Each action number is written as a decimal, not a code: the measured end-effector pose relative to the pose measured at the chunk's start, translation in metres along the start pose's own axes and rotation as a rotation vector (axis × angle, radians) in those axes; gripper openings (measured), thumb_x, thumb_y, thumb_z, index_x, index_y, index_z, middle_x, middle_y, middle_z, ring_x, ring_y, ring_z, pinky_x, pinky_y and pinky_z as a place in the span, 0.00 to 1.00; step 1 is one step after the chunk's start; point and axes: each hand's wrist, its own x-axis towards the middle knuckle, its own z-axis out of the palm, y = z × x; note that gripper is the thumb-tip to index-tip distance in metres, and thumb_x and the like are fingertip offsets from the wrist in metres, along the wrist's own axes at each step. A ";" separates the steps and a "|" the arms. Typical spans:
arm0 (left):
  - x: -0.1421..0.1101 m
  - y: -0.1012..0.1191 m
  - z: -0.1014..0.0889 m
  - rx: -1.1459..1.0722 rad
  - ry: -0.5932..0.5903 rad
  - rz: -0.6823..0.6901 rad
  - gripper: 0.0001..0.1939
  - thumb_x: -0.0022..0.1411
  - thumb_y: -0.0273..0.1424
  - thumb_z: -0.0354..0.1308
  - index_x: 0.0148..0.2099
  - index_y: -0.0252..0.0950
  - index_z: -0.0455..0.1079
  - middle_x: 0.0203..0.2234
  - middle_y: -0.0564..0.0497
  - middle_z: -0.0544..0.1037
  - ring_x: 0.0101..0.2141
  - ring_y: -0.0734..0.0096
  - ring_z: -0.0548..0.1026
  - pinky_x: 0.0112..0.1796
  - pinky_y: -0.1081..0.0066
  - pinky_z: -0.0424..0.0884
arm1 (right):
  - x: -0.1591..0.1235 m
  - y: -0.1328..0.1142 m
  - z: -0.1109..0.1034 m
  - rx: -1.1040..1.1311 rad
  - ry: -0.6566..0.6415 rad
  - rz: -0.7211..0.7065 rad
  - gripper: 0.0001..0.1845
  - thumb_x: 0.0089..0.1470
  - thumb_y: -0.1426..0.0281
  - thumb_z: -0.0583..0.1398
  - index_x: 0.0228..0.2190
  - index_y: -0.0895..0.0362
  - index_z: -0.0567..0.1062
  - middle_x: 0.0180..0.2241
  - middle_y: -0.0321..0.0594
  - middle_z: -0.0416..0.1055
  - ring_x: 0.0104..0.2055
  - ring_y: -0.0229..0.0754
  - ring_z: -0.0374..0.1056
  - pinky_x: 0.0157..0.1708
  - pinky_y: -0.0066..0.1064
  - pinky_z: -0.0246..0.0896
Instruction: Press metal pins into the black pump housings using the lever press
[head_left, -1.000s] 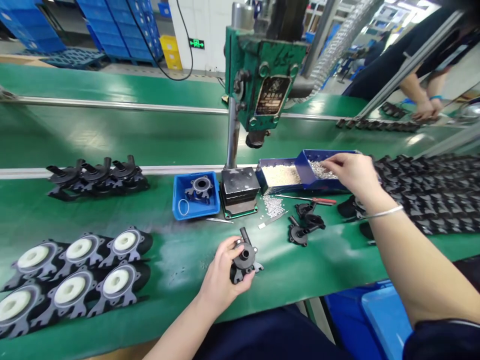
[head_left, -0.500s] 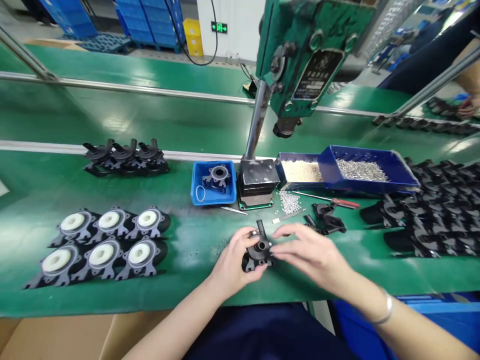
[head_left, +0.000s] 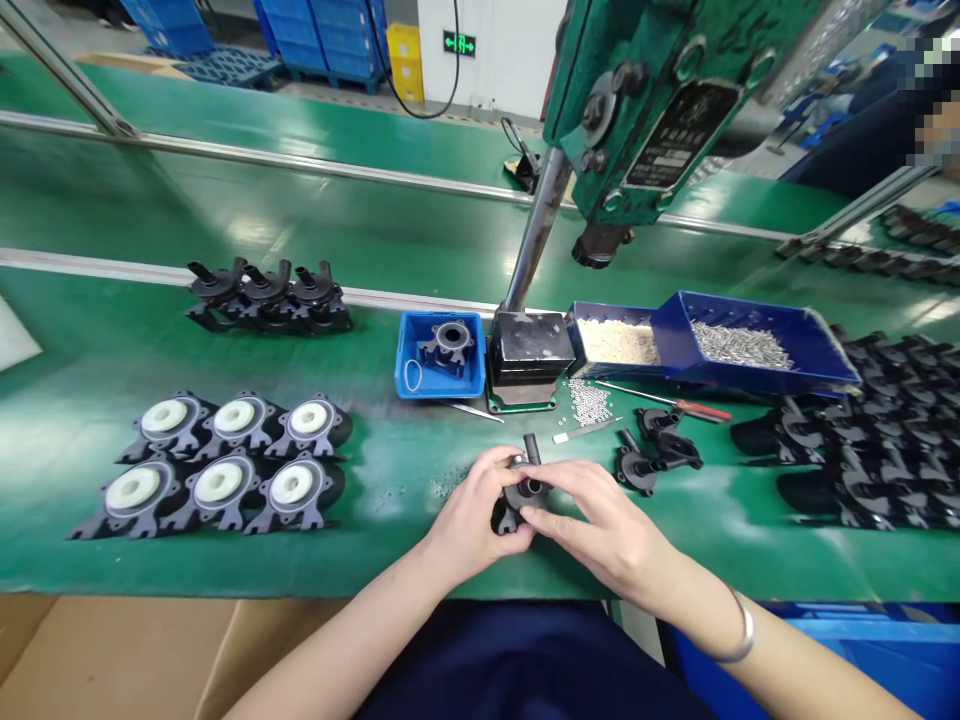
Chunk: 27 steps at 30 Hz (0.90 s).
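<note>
A small black plastic pump housing (head_left: 524,487) with an upright spout sits just above the green belt, near its front edge. My left hand (head_left: 474,520) grips it from the left, fingers curled round its body. My right hand (head_left: 596,525) meets it from the right, with fingertips pinched at its central hole; anything between those fingertips is too small to make out. Two more black housings (head_left: 654,452) lie just right of my hands.
A green press (head_left: 645,90) stands over a black block (head_left: 529,355). Blue trays hold a housing (head_left: 441,355), white bits (head_left: 616,342) and metal screws (head_left: 739,345). White-centred parts (head_left: 225,465) lie left, black parts (head_left: 862,440) right, three housings (head_left: 266,292) behind.
My right hand left the screw tray and came down to the housing, where its fingertips now press. The view has shifted so that the press and trays sit further right.
</note>
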 end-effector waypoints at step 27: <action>-0.007 0.002 -0.004 0.147 -0.063 0.012 0.41 0.52 0.30 0.70 0.64 0.39 0.55 0.59 0.35 0.67 0.60 0.49 0.69 0.55 0.51 0.72 | -0.031 0.012 0.025 0.026 0.268 0.180 0.25 0.59 0.79 0.58 0.56 0.52 0.67 0.63 0.54 0.59 0.64 0.55 0.61 0.58 0.54 0.66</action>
